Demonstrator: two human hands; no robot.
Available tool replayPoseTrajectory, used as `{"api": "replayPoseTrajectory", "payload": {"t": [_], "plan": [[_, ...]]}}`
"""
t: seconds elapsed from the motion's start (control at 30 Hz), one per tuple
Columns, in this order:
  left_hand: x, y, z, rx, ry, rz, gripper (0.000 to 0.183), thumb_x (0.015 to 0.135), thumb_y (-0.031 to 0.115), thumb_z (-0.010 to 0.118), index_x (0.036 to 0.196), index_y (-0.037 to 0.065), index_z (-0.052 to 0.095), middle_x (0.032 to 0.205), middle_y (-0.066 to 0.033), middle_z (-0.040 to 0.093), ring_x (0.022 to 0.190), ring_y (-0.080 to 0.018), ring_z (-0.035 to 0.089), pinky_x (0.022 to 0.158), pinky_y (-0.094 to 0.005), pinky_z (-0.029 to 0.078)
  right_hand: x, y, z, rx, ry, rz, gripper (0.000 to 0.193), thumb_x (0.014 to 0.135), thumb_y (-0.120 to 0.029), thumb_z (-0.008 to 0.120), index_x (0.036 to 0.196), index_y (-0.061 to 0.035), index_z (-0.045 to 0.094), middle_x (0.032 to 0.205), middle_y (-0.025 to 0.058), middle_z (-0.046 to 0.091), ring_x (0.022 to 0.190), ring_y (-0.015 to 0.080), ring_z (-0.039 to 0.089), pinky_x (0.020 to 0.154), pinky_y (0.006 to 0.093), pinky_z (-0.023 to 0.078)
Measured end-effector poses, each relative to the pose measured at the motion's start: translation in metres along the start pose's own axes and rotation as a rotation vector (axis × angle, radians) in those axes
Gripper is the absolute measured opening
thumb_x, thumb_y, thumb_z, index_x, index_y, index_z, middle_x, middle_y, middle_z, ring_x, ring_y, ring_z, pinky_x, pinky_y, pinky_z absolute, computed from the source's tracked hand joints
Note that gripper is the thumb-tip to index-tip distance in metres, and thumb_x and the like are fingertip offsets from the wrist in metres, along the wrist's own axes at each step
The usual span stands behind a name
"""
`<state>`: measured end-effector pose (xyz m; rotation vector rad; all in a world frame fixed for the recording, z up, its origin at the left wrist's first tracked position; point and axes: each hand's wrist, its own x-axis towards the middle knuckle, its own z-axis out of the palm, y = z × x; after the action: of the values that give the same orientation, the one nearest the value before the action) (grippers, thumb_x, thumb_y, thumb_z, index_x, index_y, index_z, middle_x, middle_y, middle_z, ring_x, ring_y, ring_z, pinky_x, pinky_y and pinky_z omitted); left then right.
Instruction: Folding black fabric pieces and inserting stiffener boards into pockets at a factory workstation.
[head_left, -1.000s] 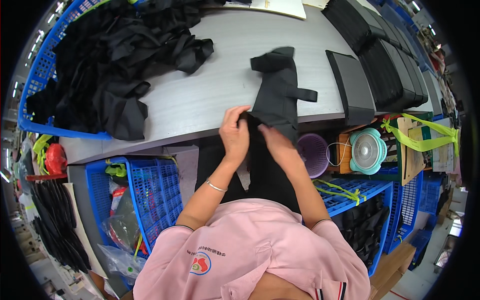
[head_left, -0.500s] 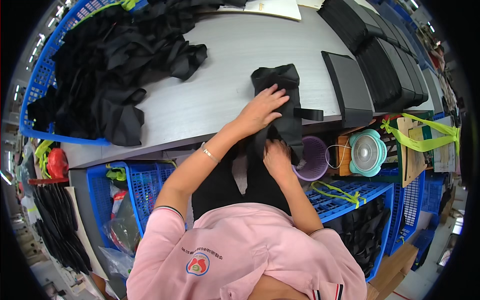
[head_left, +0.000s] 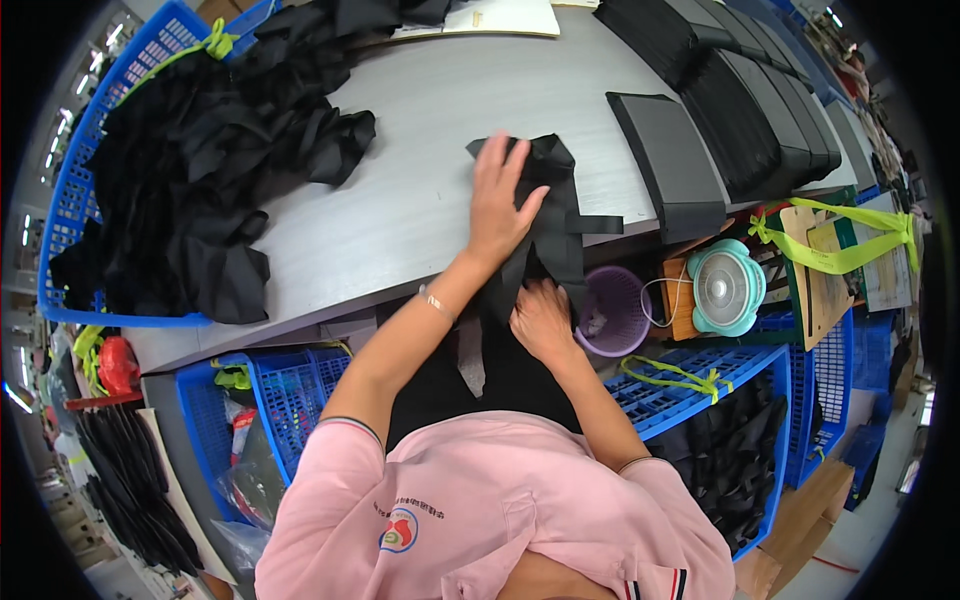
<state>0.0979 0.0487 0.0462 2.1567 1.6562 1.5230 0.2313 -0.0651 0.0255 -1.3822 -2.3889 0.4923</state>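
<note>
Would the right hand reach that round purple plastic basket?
Probably yes: the purple basket looks just beside the right hand; only soft black fabric, which that hand touches, seems partly between.

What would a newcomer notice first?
The heap of black fabric spilling from the blue basket, upper left. Then, at centre, the left hand spread over a black fabric piece, the right hand at its near end. The round turquoise device, right of the purple basket, stands out by colour.
</note>
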Motion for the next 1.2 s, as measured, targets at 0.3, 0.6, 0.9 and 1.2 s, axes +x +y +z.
{"api": "replayPoseTrajectory", "payload": {"t": [0.3,0.6,0.9,1.2], "plan": [[-0.067,0.039,-0.094,-1.235,0.032,-1.13,0.054,0.091,0.024,0.074,0.133,-0.001,0.052,0.119,-0.0113,0.066,0.101,-0.0203,0.067,0.086,-0.0327,0.056,-0.068,-0.013,0.022,0.115,0.156,-0.282,0.019,0.089,-0.021,0.06,0.1,-0.0055,0.065,0.091,0.018,0.063,0.078,0.0363,0.067,0.068,0.045,0.056],[-0.112,0.04,-0.14,-1.204,-0.01,-1.147,0.033,0.099,0.023,0.064,0.12,-0.002,0.062,0.113,-0.0074,0.069,0.097,-0.0153,0.066,0.086,-0.0313,0.055,-0.079,-0.064,-0.102,0.827,0.243,0.035,0.011,0.092,0.002,0.062,0.097,0.005,0.071,0.101,0.0146,0.071,0.086,0.0186,0.071,0.072,0.0271,0.054],[-0.133,0.058,-0.155,-1.429,-0.335,-1.042,0.033,0.095,0.023,0.069,0.119,0.001,0.066,0.111,-0.0063,0.071,0.097,-0.0151,0.067,0.088,-0.0319,0.055,-0.069,-0.005,-0.087,1.133,-0.09,0.305,0.035,0.094,-0.018,0.067,0.123,0.0011,0.064,0.11,0.0041,0.072,0.093,0.0125,0.067,0.084,0.0282,0.051],[-0.143,0.098,-0.158,-1.242,-0.329,-1.067,0.039,0.084,0.008,0.079,0.117,-0.004,0.064,0.112,-0.0097,0.071,0.097,-0.015,0.067,0.089,-0.0312,0.054,-0.081,-0.012,-0.068,1.468,0.193,0.419,0.007,0.088,-0.008,0.073,0.09,-0.0051,0.066,0.082,-0.0016,0.066,0.076,0.0066,0.059,0.071,0.0229,0.049]]}}
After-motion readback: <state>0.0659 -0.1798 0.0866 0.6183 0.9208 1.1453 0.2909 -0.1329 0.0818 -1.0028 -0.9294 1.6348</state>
